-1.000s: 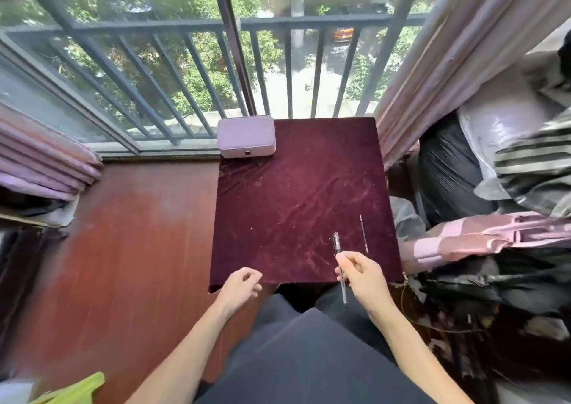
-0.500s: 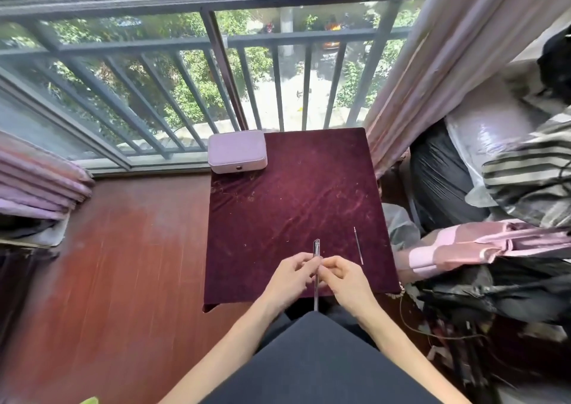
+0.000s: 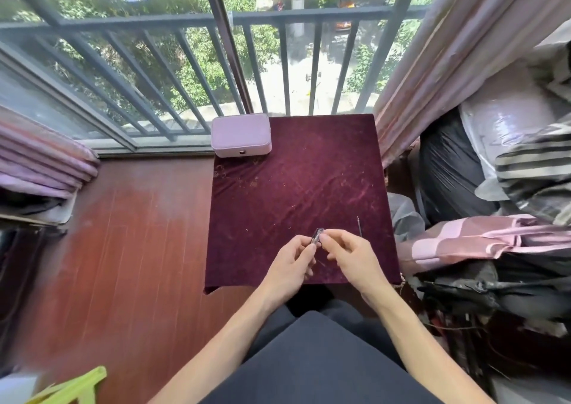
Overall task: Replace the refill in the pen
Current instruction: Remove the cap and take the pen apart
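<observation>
Both hands hold a slim pen (image 3: 317,236) over the near part of a small table covered in dark red velvet (image 3: 296,187). My left hand (image 3: 293,264) grips the pen's lower part. My right hand (image 3: 349,255) pinches it near the top end, which sticks out between the fingertips. Most of the pen is hidden by the fingers. A thin spare refill (image 3: 359,226) lies on the velvet just beyond my right hand, pointing away from me.
A pale pink case (image 3: 241,139) sits at the table's far left corner by the window railing. Curtain and piled bags and fabrics (image 3: 494,187) crowd the right side. Red wooden floor (image 3: 129,233) lies to the left.
One second ago only my right hand held the pen; my left hand has come over and gripped it. The pen now stands steeper, with less of it showing.
</observation>
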